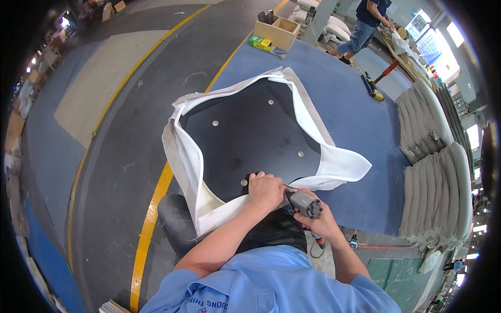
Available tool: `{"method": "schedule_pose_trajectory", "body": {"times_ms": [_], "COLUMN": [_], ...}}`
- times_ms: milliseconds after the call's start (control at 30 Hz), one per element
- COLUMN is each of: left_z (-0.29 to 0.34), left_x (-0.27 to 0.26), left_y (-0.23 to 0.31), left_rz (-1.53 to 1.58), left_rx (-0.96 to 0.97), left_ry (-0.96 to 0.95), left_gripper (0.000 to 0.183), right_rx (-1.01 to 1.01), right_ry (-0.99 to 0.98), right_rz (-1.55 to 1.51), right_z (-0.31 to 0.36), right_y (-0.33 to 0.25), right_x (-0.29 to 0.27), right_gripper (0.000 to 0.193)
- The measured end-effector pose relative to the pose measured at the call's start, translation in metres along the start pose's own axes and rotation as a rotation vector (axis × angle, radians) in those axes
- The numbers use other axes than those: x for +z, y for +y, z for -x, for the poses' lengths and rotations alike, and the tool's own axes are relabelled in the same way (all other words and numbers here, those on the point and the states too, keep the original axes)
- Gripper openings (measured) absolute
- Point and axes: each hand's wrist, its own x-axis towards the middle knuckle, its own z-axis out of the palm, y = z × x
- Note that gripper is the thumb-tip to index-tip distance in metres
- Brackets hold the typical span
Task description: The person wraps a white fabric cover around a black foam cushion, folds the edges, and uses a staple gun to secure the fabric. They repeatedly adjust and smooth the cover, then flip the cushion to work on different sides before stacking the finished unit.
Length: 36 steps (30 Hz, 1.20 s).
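Observation:
A black seat board (250, 138) with several round metal-rimmed holes lies face up in front of me. White foam padding (342, 163) wraps round its edges, and light grey fabric (315, 117) shows outside the foam. At the board's near edge my left hand (266, 192) is closed, its fingers curled over the folded fabric and foam and pressing on the board. Just to its right, my right hand (321, 221) grips a grey air staple gun (305, 203). The gun's nose meets the near edge beside my left fingers. An air hose hangs below its handle.
The blue table (365, 198) carries stacks of grey padded covers (436, 188) on the right. At its far end stand a wooden box (276, 34) and a green-yellow carton (259, 41). Another staple gun (372, 87) lies far right. Beyond it a person (362, 28) stands at another table.

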Motion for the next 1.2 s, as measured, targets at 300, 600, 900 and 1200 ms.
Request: {"method": "schedule_pose_trajectory", "body": {"times_ms": [300, 600, 900, 1200], "left_z": [0.001, 0.0, -0.003, 0.008], "left_x": [-0.001, -0.002, -0.005, -0.066], "left_y": [0.0, 0.001, 0.001, 0.004], "left_rz": [0.011, 0.008, -0.026, 0.189], "left_rx": [-0.014, -0.029, -0.043, -0.039], "left_ry": [-0.019, -0.055, -0.114, -0.281], "left_gripper": [0.019, 0.023, 0.028, 0.036], "right_rx": [-0.011, -0.128, -0.133, 0.004], "right_ry": [0.013, 0.021, 0.187, 0.845], "right_rz": [0.158, 0.299, 0.113, 0.772], "right_z": [-0.008, -0.006, 0.031, 0.04], "right_y": [0.001, -0.001, 0.025, 0.106], "right_x": [0.012, 0.012, -0.015, -0.174], "right_gripper": [0.068, 0.07, 0.074, 0.089]}}
